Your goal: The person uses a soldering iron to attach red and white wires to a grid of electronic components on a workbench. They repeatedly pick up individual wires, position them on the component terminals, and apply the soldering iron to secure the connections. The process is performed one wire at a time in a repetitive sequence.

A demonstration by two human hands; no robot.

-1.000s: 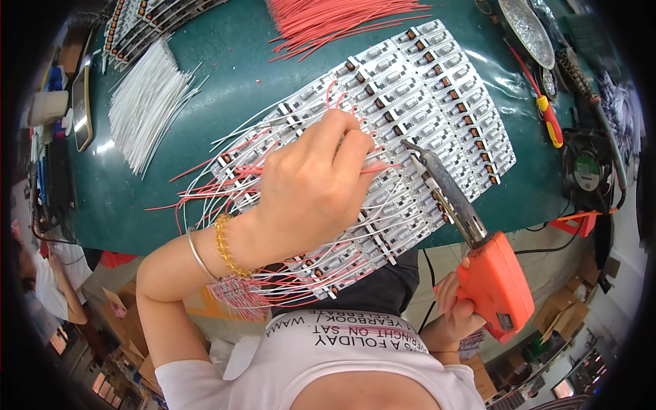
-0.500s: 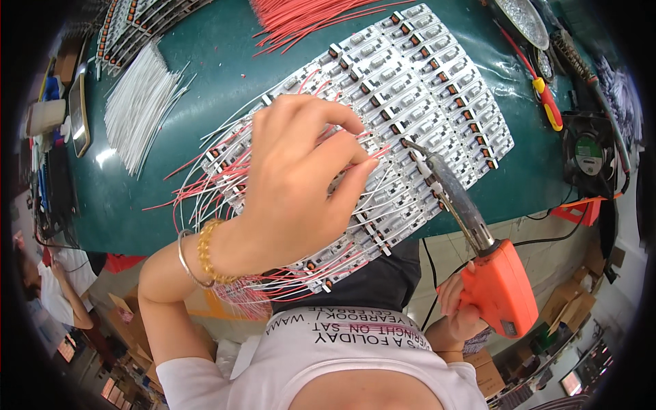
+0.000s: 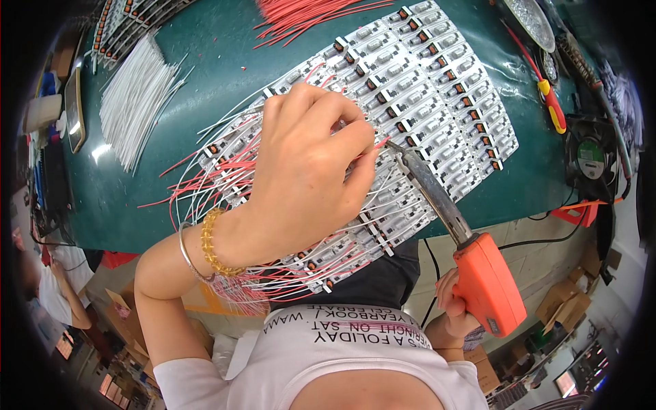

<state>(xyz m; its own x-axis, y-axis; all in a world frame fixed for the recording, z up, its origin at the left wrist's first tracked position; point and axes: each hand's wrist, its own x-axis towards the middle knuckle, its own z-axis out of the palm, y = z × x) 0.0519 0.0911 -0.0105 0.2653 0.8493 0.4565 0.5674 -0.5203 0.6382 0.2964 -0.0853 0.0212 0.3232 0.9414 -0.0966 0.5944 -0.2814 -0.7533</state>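
My left hand (image 3: 311, 167) is closed in a pinch over a panel of small white circuit boards (image 3: 403, 85). A red wire (image 3: 383, 143) pokes out past its thumb and fingertips. My right hand (image 3: 454, 307) grips the orange handle of a soldering gun (image 3: 488, 283). The gun's dark tip slants up to the left and meets the panel right beside the end of that red wire; whether they touch I cannot tell. Several red and white wires (image 3: 205, 184) trail from the panel's left part, partly hidden under my left hand.
On the green table (image 3: 219, 75) lie a bundle of white wires (image 3: 137, 102) and a pile of red wires (image 3: 301, 17). More board panels (image 3: 126, 31) stand at the far left. A red-and-yellow screwdriver (image 3: 552, 106), a metal dish (image 3: 531, 24) and a small black fan (image 3: 589, 156) are on the right.
The soldering gun has moved left, bringing its tip to the red wire at my left fingertips. My left hand has shifted slightly to the right over the panel.
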